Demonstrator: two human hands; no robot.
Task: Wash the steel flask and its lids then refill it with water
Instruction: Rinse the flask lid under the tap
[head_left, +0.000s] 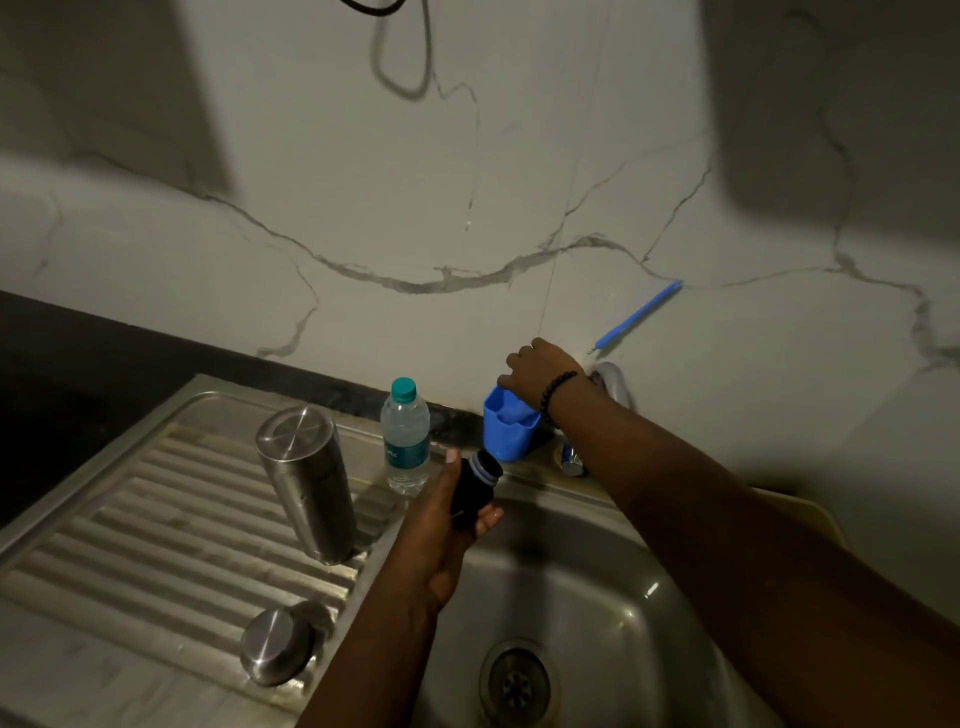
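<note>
Flask (306, 483) standing upside down on ribbed drainboard (171, 525), near its inner edge beside sink basin (597, 597). Steel cap (277, 646) resting at drainboard's front edge, apart from flask. Left hand (447, 525) gripping dark inner lid (474, 488) over basin's back-left corner, fingers curling round it, threaded end pointing up. Right hand (535, 376) reaching into blue holder (509, 426) at sink's back edge, fingers bending down over its rim; contents of grasp not discernible. Plastic water bottle (406, 436) standing at back edge between flask and holder. Tap (613, 382) sitting just behind right wrist.
</note>
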